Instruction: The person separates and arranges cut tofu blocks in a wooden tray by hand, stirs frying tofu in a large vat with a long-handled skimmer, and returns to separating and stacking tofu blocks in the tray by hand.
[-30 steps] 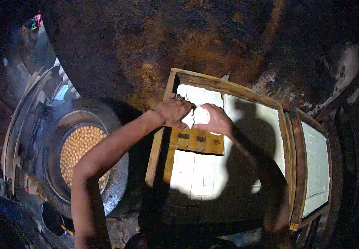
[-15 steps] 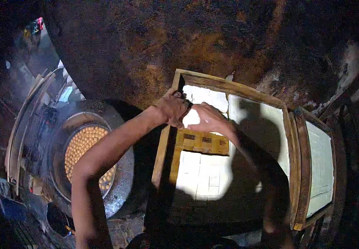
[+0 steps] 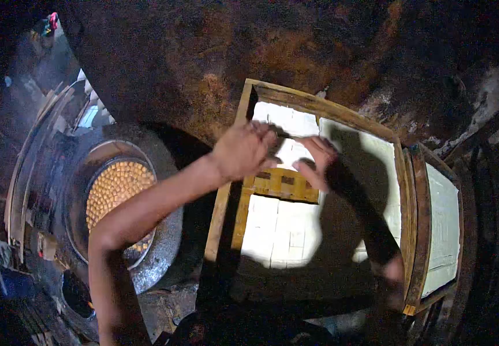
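Note:
White tofu-like slabs (image 3: 275, 233), scored into blocks, lie in a wooden-framed tray (image 3: 324, 104) with a woven slatted bottom (image 3: 287, 183). Over the tray's upper left part is my left hand (image 3: 243, 150), its fingers curled. A thin dark strip, perhaps a blade, shows beside its fingertips and reaches towards the other hand; its grip is partly hidden. My right hand (image 3: 317, 161) hovers just to the right, thumb and fingers apart, with no block visible in it. Between and behind both hands lies a lit white slab (image 3: 290, 118).
At left a large round pan (image 3: 73, 225) holds many small golden-brown cubes (image 3: 119, 190), with haze above it. A second framed tray (image 3: 417, 230) with a white slab (image 3: 443, 225) stands at the right. Bent wooden strips (image 3: 18, 173) lean at far left.
The white piece at my right hand no longer shows there. My hands have moved apart, the left slightly right and the right hand's fingers spreading. The view has shifted slightly.

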{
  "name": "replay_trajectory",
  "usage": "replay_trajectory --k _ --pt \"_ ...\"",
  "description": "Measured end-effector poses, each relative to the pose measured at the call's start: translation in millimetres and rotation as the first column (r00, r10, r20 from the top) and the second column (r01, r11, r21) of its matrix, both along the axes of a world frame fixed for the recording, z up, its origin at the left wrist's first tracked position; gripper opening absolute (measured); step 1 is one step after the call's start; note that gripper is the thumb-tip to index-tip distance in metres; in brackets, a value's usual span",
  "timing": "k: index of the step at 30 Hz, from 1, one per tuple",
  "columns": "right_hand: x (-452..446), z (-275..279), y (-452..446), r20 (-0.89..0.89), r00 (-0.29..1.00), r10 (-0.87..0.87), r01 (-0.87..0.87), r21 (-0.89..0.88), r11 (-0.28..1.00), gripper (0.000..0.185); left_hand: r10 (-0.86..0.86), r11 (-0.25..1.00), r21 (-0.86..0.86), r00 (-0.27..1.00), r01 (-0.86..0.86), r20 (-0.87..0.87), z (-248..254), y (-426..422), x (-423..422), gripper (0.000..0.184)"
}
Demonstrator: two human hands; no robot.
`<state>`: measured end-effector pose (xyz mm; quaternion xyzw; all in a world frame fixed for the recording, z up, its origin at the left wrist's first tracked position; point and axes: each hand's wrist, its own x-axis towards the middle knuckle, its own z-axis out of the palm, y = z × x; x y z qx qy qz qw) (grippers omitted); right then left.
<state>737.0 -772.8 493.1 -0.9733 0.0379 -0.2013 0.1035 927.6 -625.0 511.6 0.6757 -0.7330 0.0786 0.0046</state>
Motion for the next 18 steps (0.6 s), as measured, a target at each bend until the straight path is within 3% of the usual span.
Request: replay_trajectory --k 1,3,5,6,7,9,11,12,13,15,16,17,18 --pt "-19 -17 5 -0.042 0.999 0.006 -0.003 0.076 0.997 0.056 0.075 0.985 0.158 0.994 -0.061 -0.08 0 9 -18 0.054" --pt "-43 -28 31 -0.085 0.996 0.008 0.006 0.16 0.987 0.048 -0.032 0.998 0.041 0.99 0.038 -0.14 -20 35 -50 0.046" --pt "-54 -17 66 -0.269 0.957 -0.107 0.126 0.052 0.991 0.043 -0.069 0.998 -0.005 0.994 0.069 -0.084 -56 41 -68 0.044" --pt "-60 -25 68 -0.203 0.979 0.011 -0.068 -0.273 0.96 0.041 -0.08 0.993 -0.085 0.997 0.08 -0.002 -65 45 -75 0.041" --pt "-67 -33 70 -0.101 0.987 0.128 -0.163 -0.598 0.785 0.039 -0.084 0.981 -0.167 0.993 0.097 0.084 -69 46 -79 0.038" --pt "-66 -52 91 0.011 0.972 -0.236 0.223 -0.369 0.902 0.035 -0.136 0.97 -0.186 0.984 0.156 0.117 -70 50 -82 0.034" --pt "-73 -47 97 -0.078 0.965 -0.251 0.194 -0.433 0.88 0.035 -0.117 0.993 -0.029 0.991 0.116 -0.059 -65 54 -86 0.032" --pt "-70 -33 98 -0.285 0.92 -0.269 0.155 -0.364 0.918 0.036 -0.106 0.994 -0.007 0.978 0.106 -0.179 -59 53 -83 0.035" --pt "-65 -18 96 -0.48 0.838 -0.261 0.13 -0.288 0.949 0.038 -0.104 0.994 0.003 0.978 0.106 -0.18 -66 51 -80 0.035" --pt "-53 -5 77 -0.653 0.722 -0.23 0.124 -0.205 0.971 0.039 -0.079 0.988 -0.146 0.967 0.045 -0.241 -79 44 -74 0.038" --pt "-49 -2 56 -0.783 0.613 -0.108 0.21 0.029 0.977 0.053 0.003 0.995 0.092 0.918 0.037 -0.396 -50 44 -76 0.041" --pt "-49 -2 45 -0.861 0.506 0.052 0.32 0.243 0.916 0.067 0.001 0.995 0.091 0.919 0.038 -0.394 -50 43 -77 0.041" --pt "-50 -6 44 -0.86 0.508 0.052 0.319 0.244 0.916 0.067 -0.012 0.997 0.064 0.919 0.04 -0.394 -54 44 -76 0.041"
